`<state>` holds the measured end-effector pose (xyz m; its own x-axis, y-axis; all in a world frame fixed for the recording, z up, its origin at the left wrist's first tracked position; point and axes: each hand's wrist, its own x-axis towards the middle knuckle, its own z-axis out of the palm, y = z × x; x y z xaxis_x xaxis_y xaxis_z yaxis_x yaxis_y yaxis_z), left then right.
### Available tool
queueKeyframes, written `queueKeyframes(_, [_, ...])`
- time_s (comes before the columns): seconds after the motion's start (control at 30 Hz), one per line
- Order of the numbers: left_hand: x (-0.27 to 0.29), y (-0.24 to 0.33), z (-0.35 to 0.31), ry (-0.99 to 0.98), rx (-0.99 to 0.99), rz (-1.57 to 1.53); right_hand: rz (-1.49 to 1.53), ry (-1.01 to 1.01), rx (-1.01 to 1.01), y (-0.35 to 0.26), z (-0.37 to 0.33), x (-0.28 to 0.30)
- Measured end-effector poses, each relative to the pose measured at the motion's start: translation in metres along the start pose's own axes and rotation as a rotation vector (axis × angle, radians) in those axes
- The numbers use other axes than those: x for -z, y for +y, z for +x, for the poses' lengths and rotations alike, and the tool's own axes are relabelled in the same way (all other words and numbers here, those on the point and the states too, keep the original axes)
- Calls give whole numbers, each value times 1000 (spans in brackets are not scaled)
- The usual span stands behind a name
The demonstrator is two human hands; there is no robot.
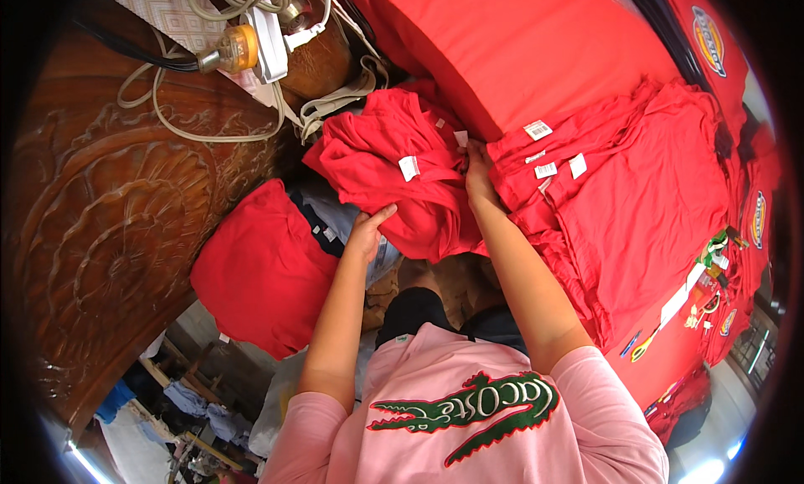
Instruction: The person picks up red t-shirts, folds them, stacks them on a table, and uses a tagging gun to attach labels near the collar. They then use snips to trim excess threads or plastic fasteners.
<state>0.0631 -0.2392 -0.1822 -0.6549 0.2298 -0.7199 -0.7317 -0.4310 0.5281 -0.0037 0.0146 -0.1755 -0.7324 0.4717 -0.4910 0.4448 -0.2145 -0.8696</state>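
A bunched red garment (419,201) with white tags hangs in front of me, above my knees. My left hand (365,234) grips its near left edge, thumb on top and the other fingers under the cloth. At its right side my right hand (480,176) holds the cloth, with fingertips close to a small white tag (461,138). Part of the right fingers is hidden by fabric. Immediately right of that hand lies a spread stack of red garments (628,203) with several white labels. Another red garment (264,266) rests at the left, below the carved wood.
A carved wooden panel (117,258) fills the left side. Beige cables and a white power strip (268,47) lie at the top left. Behind the stack rises a large red block (536,44). Yellow-handled scissors (643,347) and small tools lie on red cloth at the right.
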Motion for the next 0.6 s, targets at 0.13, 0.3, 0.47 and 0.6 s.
queueKeyframes(0.13, [-5,0,-2,1,-13,11,-127,-65,71,-8,-11,3])
queueKeyframes(0.3, [-38,-4,11,90,-158,-31,-510,-159,734,-70,-105,3])
queueKeyframes(0.47, [-111,51,66,105,-224,-67,-732,-690,868,-102,-178,67])
queueKeyframes(0.6, [-115,68,120,372,-346,356,-796,-600,953,-137,-194,128])
